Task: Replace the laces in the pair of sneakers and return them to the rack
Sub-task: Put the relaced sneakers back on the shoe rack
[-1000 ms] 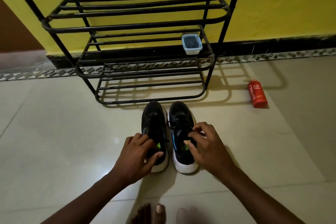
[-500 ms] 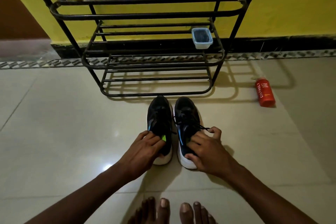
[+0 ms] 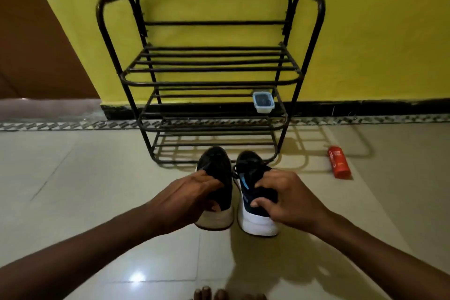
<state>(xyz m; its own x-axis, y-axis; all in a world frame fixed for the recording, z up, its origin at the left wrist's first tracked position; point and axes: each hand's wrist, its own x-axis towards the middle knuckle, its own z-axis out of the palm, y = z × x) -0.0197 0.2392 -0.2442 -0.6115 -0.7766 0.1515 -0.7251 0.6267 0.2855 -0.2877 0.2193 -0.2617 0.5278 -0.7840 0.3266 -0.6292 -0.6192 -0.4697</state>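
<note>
Two black sneakers with white soles are side by side in front of the black metal rack (image 3: 209, 75), toes pointing at it. My left hand (image 3: 185, 198) grips the heel end of the left sneaker (image 3: 216, 168), fingers inside the collar. My right hand (image 3: 289, 198) grips the heel end of the right sneaker (image 3: 250, 173), which has a blue stripe and black laces, thumb on its inner side. Both heels are raised off the floor and the toes tilt down toward the rack's bottom shelf.
A small clear lidded box (image 3: 263, 102) sits on the right of the rack's middle shelf. A red bottle (image 3: 338, 162) lies on the tiled floor to the right of the rack. Yellow wall behind. My bare toes (image 3: 211, 293) show at the bottom edge.
Both hands have lifted the sneakers by their heels. The view has tilted up, so the whole rack now shows.
</note>
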